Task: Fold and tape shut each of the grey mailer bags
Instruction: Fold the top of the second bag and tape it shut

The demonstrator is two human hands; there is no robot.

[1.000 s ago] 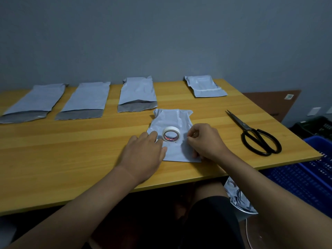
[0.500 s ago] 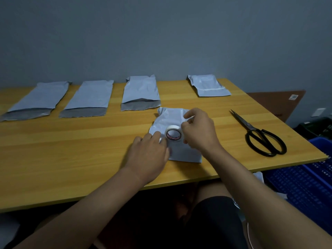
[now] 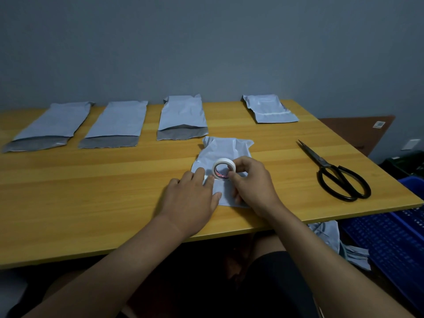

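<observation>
A folded grey mailer bag [image 3: 226,150] lies crumpled on the wooden counter [image 3: 91,191], toward the near edge and a little right of the middle; the left hand [image 3: 190,198] rests flat on the bag's left side, fingers straight and spread, its grip open and holding nothing; the right hand [image 3: 251,180] pinches a white tape roll [image 3: 223,169] between thumb and curled fingers, its grip closed round the roll's right rim, the roll standing tilted on the bag just beside the left fingertips. Along the far edge lie four more bags: three unsealed mailer bags [image 3: 117,125] with dark open flaps toward the person, ranged from the far left corner to the middle, and one taped mailer bag [image 3: 268,109] near the far right corner, well apart from the rest. Black scissors [image 3: 337,175] lie closed near the right edge, blades pointing to the far side. Below the counter's near right corner sits a blue crate [image 3: 394,246], with more grey bags [image 3: 332,237] just beside it.
</observation>
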